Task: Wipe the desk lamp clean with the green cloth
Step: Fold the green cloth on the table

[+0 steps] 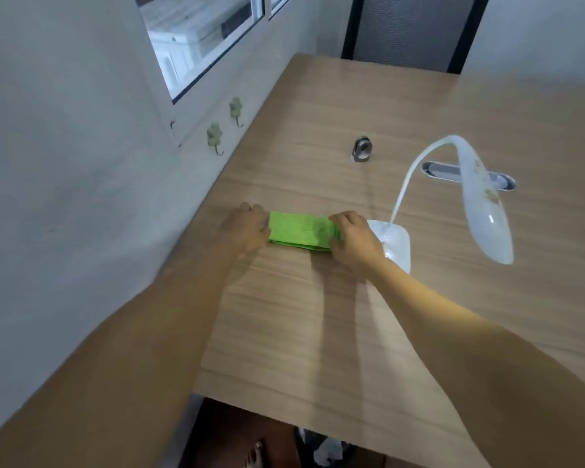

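A folded green cloth (298, 231) lies flat on the wooden desk (318, 315) near its left edge. My left hand (247, 226) rests on the cloth's left end, fingers curled over it. My right hand (352, 239) presses on the cloth's right end and partly covers it. Just right of that hand stands the white desk lamp: its flat base (397, 239), a thin curved neck (409, 177) and a long drooping head (483, 204) with a small flower print. Neither hand touches the lamp.
A small metal fitting (362, 149) stands on the desk behind the cloth. An oval cable slot (443, 170) is set into the desk behind the lamp. Wall with two hooks (215, 136) and a window runs along the left. A dark chair back (409, 28) is at the far end.
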The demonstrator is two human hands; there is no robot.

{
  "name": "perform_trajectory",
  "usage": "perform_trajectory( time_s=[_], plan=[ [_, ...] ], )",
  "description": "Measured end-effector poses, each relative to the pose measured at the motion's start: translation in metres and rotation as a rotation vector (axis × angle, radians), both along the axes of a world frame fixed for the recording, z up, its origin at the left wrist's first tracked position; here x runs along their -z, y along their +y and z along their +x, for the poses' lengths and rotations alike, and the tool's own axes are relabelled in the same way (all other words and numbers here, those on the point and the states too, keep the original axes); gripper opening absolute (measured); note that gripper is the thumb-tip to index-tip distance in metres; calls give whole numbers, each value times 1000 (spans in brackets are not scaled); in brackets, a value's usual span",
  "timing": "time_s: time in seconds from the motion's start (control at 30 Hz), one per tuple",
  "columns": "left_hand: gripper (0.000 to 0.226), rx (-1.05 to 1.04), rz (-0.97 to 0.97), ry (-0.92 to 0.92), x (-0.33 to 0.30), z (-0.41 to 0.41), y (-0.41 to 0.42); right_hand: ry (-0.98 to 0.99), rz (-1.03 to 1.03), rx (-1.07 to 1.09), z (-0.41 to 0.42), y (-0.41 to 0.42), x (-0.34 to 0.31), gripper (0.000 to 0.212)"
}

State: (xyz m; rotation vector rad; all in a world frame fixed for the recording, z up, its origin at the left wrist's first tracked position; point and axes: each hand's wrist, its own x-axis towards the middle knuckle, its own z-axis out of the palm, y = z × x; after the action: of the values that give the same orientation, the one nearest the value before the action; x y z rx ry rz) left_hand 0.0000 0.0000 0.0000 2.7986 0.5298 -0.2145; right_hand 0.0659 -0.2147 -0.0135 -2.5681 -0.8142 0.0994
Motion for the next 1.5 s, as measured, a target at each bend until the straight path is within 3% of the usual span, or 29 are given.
perform_trajectory(
  time_s=[0.13,0.3,0.43,0.7,0.93,1.07,1.3,1.5],
  plan=[
    [61,22,-22,-35,6,13,3,58,-73,-24,17,15,3,60],
    [75,117,13,100,18,30,6,83,-178,-64,34,24,16,71],
    [66,104,-2,139,15,33,0,82,-196,-32,34,25,19,69],
    [37,-19,-199,-57,-3,24,-7,46,-130,-4,24,27,0,47],
    [38,-5,-355,-88,-32,-1,-8,213,79,61,-1,10,-18,23],
    [36,40,-286,-49,-51,-15,-19,338,202,122,-26,-11,-31,17],
    [29,122,-321,-25,-68,-25,-48,581,530,364,-42,-45,-36,35],
    [13,18,-557,61,-66,-23,-67,780,795,629,-43,-75,-46,26]
  ],
)
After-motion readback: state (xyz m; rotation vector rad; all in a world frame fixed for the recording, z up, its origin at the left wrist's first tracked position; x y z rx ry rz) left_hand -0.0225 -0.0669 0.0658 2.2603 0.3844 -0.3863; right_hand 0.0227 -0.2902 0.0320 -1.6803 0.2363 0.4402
